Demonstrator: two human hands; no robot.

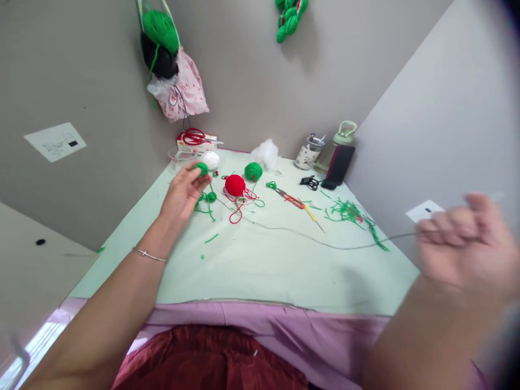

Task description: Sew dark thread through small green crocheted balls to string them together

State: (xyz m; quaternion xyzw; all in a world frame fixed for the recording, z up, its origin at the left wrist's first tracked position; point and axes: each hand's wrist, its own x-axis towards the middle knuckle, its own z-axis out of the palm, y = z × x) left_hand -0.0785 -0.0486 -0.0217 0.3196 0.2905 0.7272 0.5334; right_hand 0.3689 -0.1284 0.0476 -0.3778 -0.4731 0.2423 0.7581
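My left hand [184,190] reaches far across the pale green table cover [260,271] and pinches a small green crocheted piece [201,168] at its fingertips. A long dark thread [325,244] runs from that piece across the table to my right hand [467,246]. This hand is blurred at the right edge, and its fingers are closed on the thread's end. Beside my left hand lie a red yarn ball [235,184] with loose red strands, a green yarn ball [253,171] and a white ball [211,160].
Scissors [290,198], a yellow-handled hook [313,216] and green yarn scraps [349,212] lie right of centre. At the back stand a jar [309,154], a bottle [339,146], a black phone [340,164], white stuffing [266,153] and a box with red scissors [195,138]. Bags hang on the wall [170,70].
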